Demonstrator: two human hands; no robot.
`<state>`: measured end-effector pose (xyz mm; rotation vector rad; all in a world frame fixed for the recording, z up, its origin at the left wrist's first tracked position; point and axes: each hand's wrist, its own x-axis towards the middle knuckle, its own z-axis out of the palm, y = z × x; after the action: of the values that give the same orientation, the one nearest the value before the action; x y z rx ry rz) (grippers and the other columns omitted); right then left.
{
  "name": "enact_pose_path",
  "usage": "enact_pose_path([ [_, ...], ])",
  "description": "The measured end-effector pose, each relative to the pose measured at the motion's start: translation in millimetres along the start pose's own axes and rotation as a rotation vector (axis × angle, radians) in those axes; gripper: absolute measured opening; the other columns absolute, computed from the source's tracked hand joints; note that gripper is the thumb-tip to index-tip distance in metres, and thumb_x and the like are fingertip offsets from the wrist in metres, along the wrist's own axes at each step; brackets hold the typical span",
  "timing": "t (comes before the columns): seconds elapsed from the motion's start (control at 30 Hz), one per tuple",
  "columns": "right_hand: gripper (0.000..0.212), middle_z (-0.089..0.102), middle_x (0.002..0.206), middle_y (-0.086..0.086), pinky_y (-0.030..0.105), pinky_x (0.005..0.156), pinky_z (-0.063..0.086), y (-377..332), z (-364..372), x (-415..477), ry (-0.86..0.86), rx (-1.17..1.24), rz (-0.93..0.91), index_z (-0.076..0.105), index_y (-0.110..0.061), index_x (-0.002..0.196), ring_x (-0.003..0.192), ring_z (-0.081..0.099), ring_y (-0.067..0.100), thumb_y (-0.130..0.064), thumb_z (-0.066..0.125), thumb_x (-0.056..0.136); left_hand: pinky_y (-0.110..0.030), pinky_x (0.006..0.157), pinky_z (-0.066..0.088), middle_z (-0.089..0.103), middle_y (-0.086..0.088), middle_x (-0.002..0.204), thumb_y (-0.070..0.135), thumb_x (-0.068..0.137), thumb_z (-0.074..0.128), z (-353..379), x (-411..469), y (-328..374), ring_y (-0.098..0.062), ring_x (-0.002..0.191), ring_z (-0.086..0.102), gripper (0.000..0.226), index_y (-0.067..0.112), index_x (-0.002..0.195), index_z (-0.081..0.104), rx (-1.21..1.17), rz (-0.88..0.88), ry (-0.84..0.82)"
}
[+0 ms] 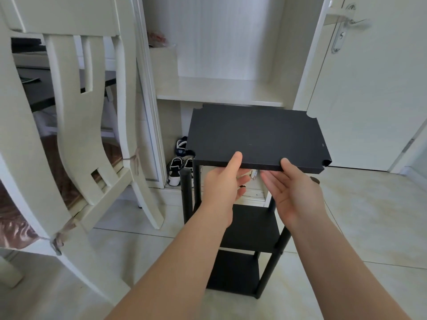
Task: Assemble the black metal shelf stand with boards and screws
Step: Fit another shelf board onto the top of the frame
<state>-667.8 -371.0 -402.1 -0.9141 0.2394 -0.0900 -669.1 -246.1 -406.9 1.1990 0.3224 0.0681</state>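
Note:
A black board [256, 135] with notched corners hangs level above the black shelf stand. My left hand [225, 181] holds its near edge, thumb on top and fingers underneath. My right hand [293, 190] holds the same edge further right, thumb on top and fingers below. Under the board the stand shows two fitted boards, a middle board [251, 227] and a lower board [233, 271], between black upright tubes [186, 195]. One tube top at the left stands free beside the board's near left corner.
A white chair [76, 135] stands tilted at the left, close to the stand. Behind the stand is an open white cupboard [219, 91] with shoes [180, 162] on its floor. A white door [369, 88] is at the right. Pale floor tiles [358, 227] lie to the right.

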Motion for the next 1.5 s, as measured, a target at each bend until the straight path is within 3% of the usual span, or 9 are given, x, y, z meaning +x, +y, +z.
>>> enact_pose_path([
  [0.3, 0.025, 0.077, 0.091, 0.016, 0.033, 0.067, 0.063, 5, -6, 8, 0.030, -0.041, 0.048, 0.060, -0.006, 0.116, 0.086, 0.077, 0.029, -0.017, 0.069, 0.095, -0.027, 0.072, 0.054, 0.075, -0.006, 0.097, 0.037, 0.093, 0.067, 5, 12, -11, -0.013, 0.084, 0.068, 0.022, 0.016, 0.099, 0.068, -0.030, -0.034, 0.090],
  [0.53, 0.028, 0.077, 0.091, 0.018, 0.039, 0.071, 0.064, 8, -12, 13, 0.025, -0.132, 0.090, 0.059, -0.005, 0.117, 0.086, 0.077, 0.031, -0.024, 0.067, 0.098, -0.027, 0.070, 0.054, 0.075, -0.007, 0.088, 0.037, 0.092, 0.069, 3, 17, -17, -0.013, 0.074, 0.065, 0.023, 0.014, 0.093, 0.065, -0.044, -0.075, 0.138],
  [0.73, 0.028, 0.076, 0.092, 0.019, 0.036, 0.066, 0.064, 8, -13, 12, -0.015, -0.159, 0.103, 0.059, -0.001, 0.117, 0.086, 0.077, 0.032, -0.021, 0.066, 0.098, -0.025, 0.066, 0.053, 0.075, -0.004, 0.082, 0.036, 0.092, 0.070, -2, 18, -19, -0.011, 0.071, 0.065, 0.019, 0.019, 0.091, 0.064, -0.065, -0.081, 0.158],
  [0.93, 0.034, 0.076, 0.093, 0.020, 0.039, 0.069, 0.064, 10, -12, 12, -0.024, -0.164, 0.143, 0.058, -0.004, 0.124, 0.086, 0.077, 0.031, -0.024, 0.066, 0.098, -0.024, 0.064, 0.053, 0.076, -0.005, 0.090, 0.036, 0.092, 0.070, -7, 18, -21, -0.011, 0.076, 0.068, 0.018, 0.019, 0.095, 0.063, -0.077, -0.091, 0.167],
  [1.13, 0.029, 0.076, 0.089, 0.019, 0.040, 0.070, 0.064, 12, -11, 15, -0.023, -0.172, 0.173, 0.058, -0.006, 0.118, 0.085, 0.077, 0.031, -0.030, 0.061, 0.101, -0.026, 0.066, 0.053, 0.076, -0.004, 0.093, 0.038, 0.091, 0.071, -12, 21, -21, -0.012, 0.081, 0.069, 0.029, 0.018, 0.108, 0.060, -0.082, -0.136, 0.171],
  [1.5, 0.024, 0.076, 0.089, 0.022, 0.037, 0.063, 0.064, 15, -15, 24, -0.037, -0.168, 0.225, 0.057, -0.003, 0.115, 0.083, 0.077, 0.033, -0.024, 0.057, 0.103, -0.024, 0.061, 0.051, 0.075, -0.001, 0.086, 0.040, 0.090, 0.070, -10, 31, -29, -0.012, 0.077, 0.069, 0.028, 0.019, 0.105, 0.060, -0.029, -0.142, 0.231],
])
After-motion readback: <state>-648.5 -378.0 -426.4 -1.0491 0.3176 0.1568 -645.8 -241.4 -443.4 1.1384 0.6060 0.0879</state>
